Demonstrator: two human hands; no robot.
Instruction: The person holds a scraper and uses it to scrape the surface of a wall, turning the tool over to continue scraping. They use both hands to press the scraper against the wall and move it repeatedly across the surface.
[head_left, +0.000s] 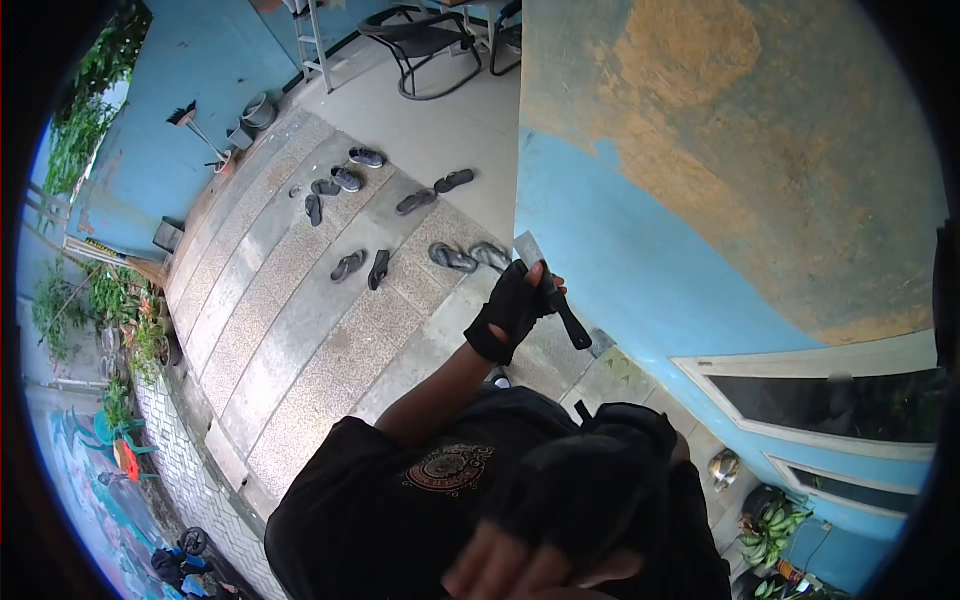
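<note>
My left hand [514, 308], in a black fingerless glove, is closed around a putty knife [573, 323]. The knife's flat metal blade points up and away, and its black handle sticks out below the fingers toward the lower right. Beside it rises a blue wall [620, 240] with tan and greenish-grey patches over its upper part. My right hand [555, 550], also gloved in black, is raised close to the camera at the bottom. It is blurred, and whether its fingers hold anything cannot be made out.
Several sandals [350, 265] and sneakers [346, 179] lie on the paved floor ahead. A black chair [420, 45] and a stepladder [312, 45] stand at the back. A low window [820, 400] is set in the wall at right, near a metal pot [723, 468] and potted plants [770, 530].
</note>
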